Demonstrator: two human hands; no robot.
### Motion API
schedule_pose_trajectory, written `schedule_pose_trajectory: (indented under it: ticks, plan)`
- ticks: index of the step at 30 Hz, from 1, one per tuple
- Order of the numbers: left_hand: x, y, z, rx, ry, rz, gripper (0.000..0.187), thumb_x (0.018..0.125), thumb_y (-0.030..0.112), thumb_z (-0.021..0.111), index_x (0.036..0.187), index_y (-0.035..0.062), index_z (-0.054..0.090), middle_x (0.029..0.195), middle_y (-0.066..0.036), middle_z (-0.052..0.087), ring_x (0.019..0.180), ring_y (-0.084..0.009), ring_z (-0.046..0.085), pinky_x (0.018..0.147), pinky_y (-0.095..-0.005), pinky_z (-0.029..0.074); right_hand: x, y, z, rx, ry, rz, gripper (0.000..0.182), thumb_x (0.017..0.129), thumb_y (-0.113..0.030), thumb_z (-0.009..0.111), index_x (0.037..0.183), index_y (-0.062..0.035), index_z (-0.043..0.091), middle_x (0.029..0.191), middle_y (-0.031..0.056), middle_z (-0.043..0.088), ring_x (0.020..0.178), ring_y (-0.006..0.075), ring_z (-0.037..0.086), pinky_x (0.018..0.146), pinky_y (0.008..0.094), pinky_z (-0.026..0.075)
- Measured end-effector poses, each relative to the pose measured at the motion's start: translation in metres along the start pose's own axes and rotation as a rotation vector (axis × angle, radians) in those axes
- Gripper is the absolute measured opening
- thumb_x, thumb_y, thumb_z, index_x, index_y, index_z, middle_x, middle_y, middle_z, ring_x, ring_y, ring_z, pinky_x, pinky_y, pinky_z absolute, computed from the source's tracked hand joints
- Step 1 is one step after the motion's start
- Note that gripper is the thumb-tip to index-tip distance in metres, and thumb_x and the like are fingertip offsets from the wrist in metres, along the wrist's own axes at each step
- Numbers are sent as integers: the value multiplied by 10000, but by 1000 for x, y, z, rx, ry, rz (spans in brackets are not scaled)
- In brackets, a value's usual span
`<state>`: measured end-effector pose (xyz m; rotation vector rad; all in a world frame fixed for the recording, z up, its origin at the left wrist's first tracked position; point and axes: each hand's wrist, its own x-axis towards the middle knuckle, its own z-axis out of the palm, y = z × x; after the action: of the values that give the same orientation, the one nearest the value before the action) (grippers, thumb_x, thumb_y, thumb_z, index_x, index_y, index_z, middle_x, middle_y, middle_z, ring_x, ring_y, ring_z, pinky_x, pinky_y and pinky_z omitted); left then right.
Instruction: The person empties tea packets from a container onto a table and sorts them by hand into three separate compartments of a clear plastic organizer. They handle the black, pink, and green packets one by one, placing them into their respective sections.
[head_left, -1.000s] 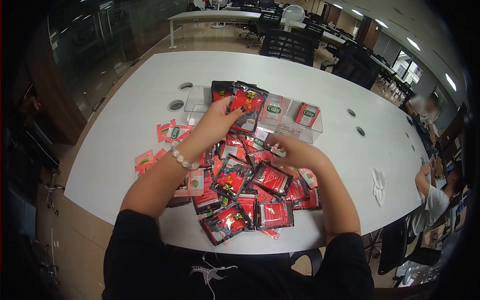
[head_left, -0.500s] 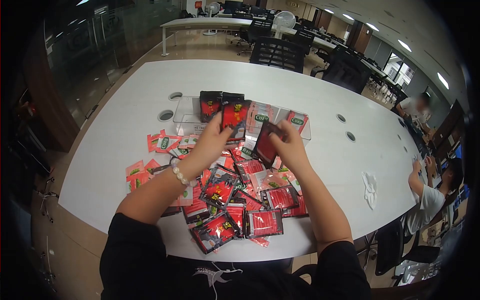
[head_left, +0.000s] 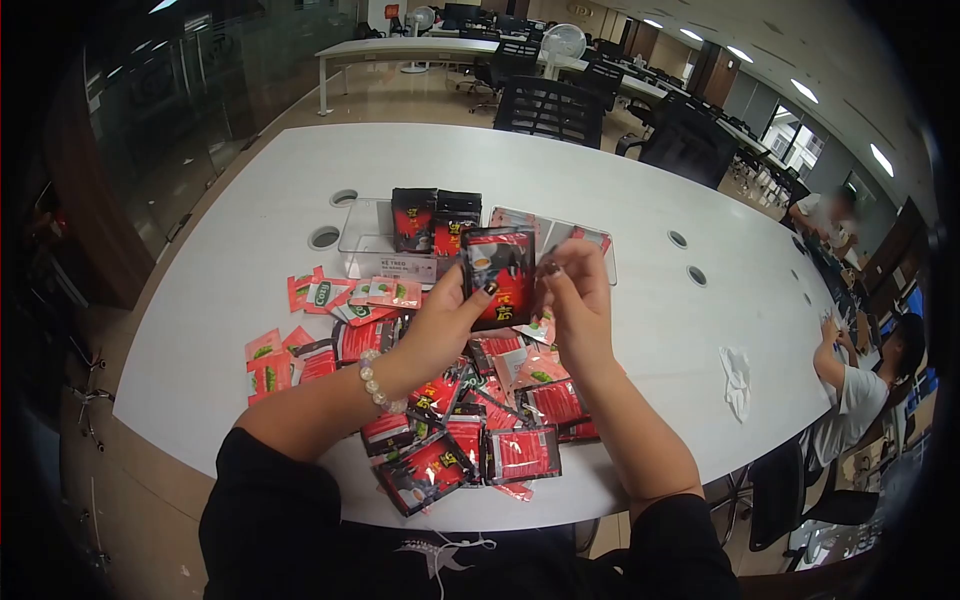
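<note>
My left hand (head_left: 447, 318) grips a black-and-red sachet (head_left: 502, 272), thumb across its front, raised above the pile and printed side toward me. The sachet looks upside down. My right hand (head_left: 582, 305) is closed at its right edge, thumb and fingertips pinching there. Behind them stands a clear plastic organizer (head_left: 367, 228) with black-and-red sachets (head_left: 414, 222) upright in its middle part and pink sachets (head_left: 515, 217) further right, partly hidden by the held one. Loose black-and-red sachets (head_left: 524, 453) and pink Cozy sachets (head_left: 320, 293) lie in a heap under my forearms.
The white table (head_left: 200, 350) has several round cable holes (head_left: 324, 237). A crumpled white tissue (head_left: 735, 382) lies on the right. Two people (head_left: 868, 385) sit along the right side. Office chairs (head_left: 548, 108) and a fan (head_left: 564, 42) stand beyond the far edge.
My left hand has come down from the organizer, where black-and-red sachets now stand upright. The sachet from my right hand is now between both hands, held in front of the organizer.
</note>
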<state>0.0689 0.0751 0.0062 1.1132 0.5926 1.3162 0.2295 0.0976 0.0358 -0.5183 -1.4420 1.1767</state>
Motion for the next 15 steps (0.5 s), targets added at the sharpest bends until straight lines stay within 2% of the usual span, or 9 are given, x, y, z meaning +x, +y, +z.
schedule_pose_trajectory:
  ticks: [1,2,3,4,8,9,11,13,15]
  plan:
    - [1,2,-1,-12,18,3,298,977,136,416,1268,82,381,1198,-75,522,1063,-183,570,817,-405,551,1,4,0,-99,107,-125,234,903,-31,495,1123,-53,416,943,13,456,810,72,455,731,206,410]
    - [2,7,-3,-25,39,6,296,976,125,414,1266,75,378,1216,-82,515,1078,-194,567,812,-416,555,2,3,0,-101,116,-166,287,879,-1,503,1144,-60,408,938,5,437,784,66,401,722,195,380]
    - [4,12,-5,-37,62,11,294,975,113,412,1264,69,376,1234,-89,508,1092,-205,565,807,-427,558,4,4,-1,-130,111,-126,294,880,-5,503,1152,-61,406,940,4,436,782,65,399,722,193,380]
    - [6,22,-5,3,152,42,274,968,94,422,1238,58,395,1190,-89,537,1033,-193,594,794,-401,564,5,9,-3,-159,105,-85,300,881,-9,502,1159,-63,403,942,4,435,780,64,398,722,191,379]
    - [28,47,-47,157,262,351,269,914,21,509,1172,40,437,1071,-75,605,923,-168,634,765,-321,563,6,37,-6,-133,4,184,362,878,-46,522,1218,-68,400,982,12,460,770,68,453,689,210,403]
    - [28,48,-49,177,271,319,288,902,7,521,1175,37,435,1073,-75,605,930,-166,631,774,-322,558,5,40,-3,-116,-43,261,370,878,-54,527,1226,-67,401,990,14,467,771,71,468,684,215,409]
    - [24,48,-51,215,289,256,327,878,-20,545,1181,31,433,1077,-76,607,944,-163,625,794,-322,550,-1,45,2,-108,-129,215,382,877,-82,569,1226,-62,416,1017,19,504,787,73,501,665,222,419]
    - [21,38,-40,166,195,238,372,860,-50,546,1204,23,424,1127,-83,586,986,-156,607,853,-325,524,-5,48,8,-150,-161,160,388,876,-96,591,1222,-59,420,1024,20,518,793,68,501,650,218,419]
    - [20,23,-32,146,151,230,396,851,-64,547,1216,22,418,1159,-87,570,1006,-151,598,878,-320,510,-3,50,4,-128,-137,197,297,870,-105,611,1129,-58,473,983,8,546,790,62,504,652,218,421]
